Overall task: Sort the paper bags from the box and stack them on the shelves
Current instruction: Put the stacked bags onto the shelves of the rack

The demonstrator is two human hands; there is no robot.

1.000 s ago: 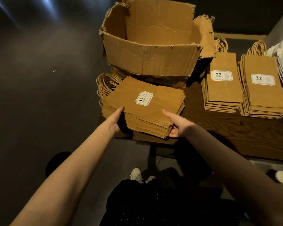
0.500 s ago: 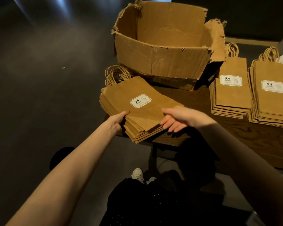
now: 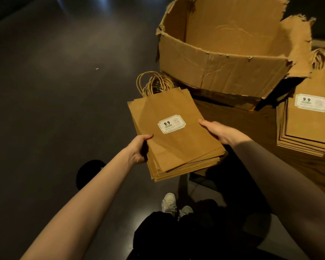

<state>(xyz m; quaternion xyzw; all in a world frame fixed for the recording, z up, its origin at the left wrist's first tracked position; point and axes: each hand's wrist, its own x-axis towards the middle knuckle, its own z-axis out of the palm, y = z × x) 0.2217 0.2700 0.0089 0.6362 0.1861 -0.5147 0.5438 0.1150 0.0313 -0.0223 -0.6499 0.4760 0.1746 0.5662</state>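
Dark smooth floor seen at left, streaked with pale light glare at far left. Wood-grain table noted at right.

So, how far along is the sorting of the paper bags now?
Done: the cardboard box looks emptied, and one sorted pile lies on the wooden table. In hand: the left hand and right hand hold a stack of bags over the table's edge. Left: shelving; no shelves are in view.

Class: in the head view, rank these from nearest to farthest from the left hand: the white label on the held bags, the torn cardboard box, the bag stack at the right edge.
1. White label, just right of the left hand, on the held bags.
2. Torn cardboard box, up and right.
3. Bag stack, far right on the table.
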